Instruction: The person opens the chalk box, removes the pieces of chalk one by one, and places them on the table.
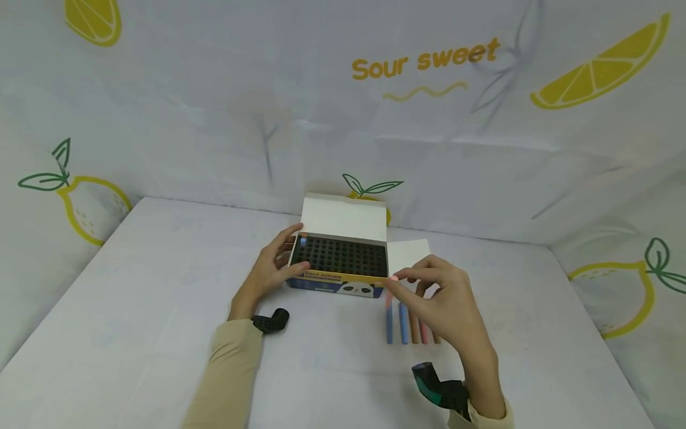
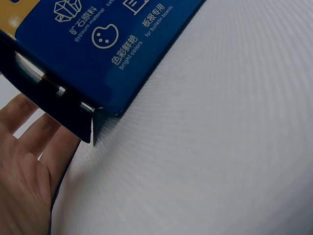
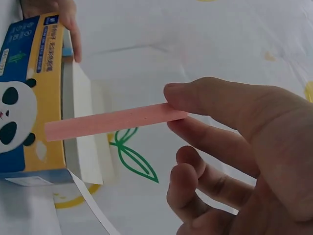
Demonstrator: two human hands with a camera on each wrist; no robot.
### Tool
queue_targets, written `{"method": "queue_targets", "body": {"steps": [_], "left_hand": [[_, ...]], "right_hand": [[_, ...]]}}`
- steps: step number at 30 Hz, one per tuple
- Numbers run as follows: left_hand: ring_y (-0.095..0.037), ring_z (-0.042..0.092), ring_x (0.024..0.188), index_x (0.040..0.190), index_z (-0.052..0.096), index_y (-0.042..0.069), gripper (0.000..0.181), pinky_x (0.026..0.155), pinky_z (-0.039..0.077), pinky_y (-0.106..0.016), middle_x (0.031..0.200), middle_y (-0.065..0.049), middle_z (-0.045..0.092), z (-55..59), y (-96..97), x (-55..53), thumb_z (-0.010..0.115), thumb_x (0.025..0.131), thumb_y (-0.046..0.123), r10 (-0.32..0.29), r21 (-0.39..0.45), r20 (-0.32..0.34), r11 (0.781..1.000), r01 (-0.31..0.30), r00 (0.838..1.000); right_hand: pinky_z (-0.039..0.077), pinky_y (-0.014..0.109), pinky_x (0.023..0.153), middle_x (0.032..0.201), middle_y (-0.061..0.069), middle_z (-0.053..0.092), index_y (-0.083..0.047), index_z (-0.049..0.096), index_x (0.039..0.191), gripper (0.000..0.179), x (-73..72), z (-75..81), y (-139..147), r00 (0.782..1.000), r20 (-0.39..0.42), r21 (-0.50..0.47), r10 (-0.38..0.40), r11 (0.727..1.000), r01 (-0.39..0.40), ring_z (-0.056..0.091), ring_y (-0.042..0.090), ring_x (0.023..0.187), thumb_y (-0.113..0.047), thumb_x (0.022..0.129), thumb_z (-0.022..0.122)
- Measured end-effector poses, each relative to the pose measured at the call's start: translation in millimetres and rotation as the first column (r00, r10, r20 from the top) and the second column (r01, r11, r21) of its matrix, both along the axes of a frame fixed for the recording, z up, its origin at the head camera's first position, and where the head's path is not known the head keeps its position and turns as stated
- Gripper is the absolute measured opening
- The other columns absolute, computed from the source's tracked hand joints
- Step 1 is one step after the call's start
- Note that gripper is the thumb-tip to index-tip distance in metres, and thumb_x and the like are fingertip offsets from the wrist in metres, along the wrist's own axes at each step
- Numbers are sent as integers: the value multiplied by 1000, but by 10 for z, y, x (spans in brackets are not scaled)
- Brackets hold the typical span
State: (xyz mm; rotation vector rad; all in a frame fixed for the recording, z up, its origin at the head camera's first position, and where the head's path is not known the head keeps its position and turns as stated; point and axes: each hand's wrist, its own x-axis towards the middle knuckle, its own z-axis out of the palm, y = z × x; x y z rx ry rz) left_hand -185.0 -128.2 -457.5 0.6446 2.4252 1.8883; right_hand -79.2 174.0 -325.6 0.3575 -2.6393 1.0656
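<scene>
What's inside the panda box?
The panda box holds a black tray full of holes. A blue stick shows near its far left corner, with a blurry brownish bit behind. The tray hides whatever is underneath.

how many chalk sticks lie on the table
5 visible near the box, left to right: blue stick, second blue stick, brown stick, pink stick, brownish stick partly behind the right hand. More may be hidden.

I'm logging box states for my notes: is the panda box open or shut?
Open: the panda box has its white lid raised at the back and a side flap folded out, exposing the black holed insert.
</scene>
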Motion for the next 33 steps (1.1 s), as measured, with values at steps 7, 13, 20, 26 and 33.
{"method": "queue_targets", "body": {"steps": [7, 13, 20, 26, 33], "left_hand": [[-39, 57, 132, 159, 36, 30, 79, 105, 52, -58, 145, -17, 54, -31, -11, -7, 74, 90, 21, -11, 20, 24, 1000, 11, 1000], [-40, 56, 133, 158, 36, 31, 79, 107, 50, -60, 146, -18, 53, -33, -22, -5, 74, 90, 23, -11, 18, 35, 1000, 10, 999], [-39, 58, 130, 159, 36, 26, 79, 104, 53, -56, 144, -19, 54, -20, -12, -5, 74, 90, 21, -16, 28, 26, 999, 16, 1000], [-38, 59, 128, 159, 36, 24, 78, 102, 55, -51, 145, -18, 54, -15, -6, -16, 73, 91, 20, -17, 28, 15, 999, 17, 1000], [-39, 59, 127, 159, 36, 23, 78, 101, 55, -51, 143, -20, 55, -25, -8, -24, 73, 91, 20, -16, 25, 9, 1000, 16, 1000]], "right_hand": [[43, 23, 54, 71, -6, 58, -12, 84, 90, 10, 61, 84, 277, 999, 21, 112, -42, 993, 40, 51, 5, 63, -17, 81, 86], [39, 23, 51, 70, -4, 59, -13, 83, 89, 11, 49, 83, 468, 994, 71, 185, -84, 980, 69, 47, 6, 60, -20, 82, 86], [38, 23, 51, 69, -3, 60, -12, 83, 91, 13, 69, 83, 763, 983, 104, 221, -153, 967, 127, 48, 5, 60, -23, 84, 84], [36, 25, 52, 67, 0, 58, -8, 82, 96, 22, 98, 79, 1035, 948, 176, 268, -266, 939, 214, 45, 6, 62, -28, 87, 81], [34, 25, 51, 71, 2, 60, -2, 81, 104, 34, 47, -19, 1193, 897, 332, 336, -290, 925, 175, 43, 8, 62, -33, 89, 78]]}}
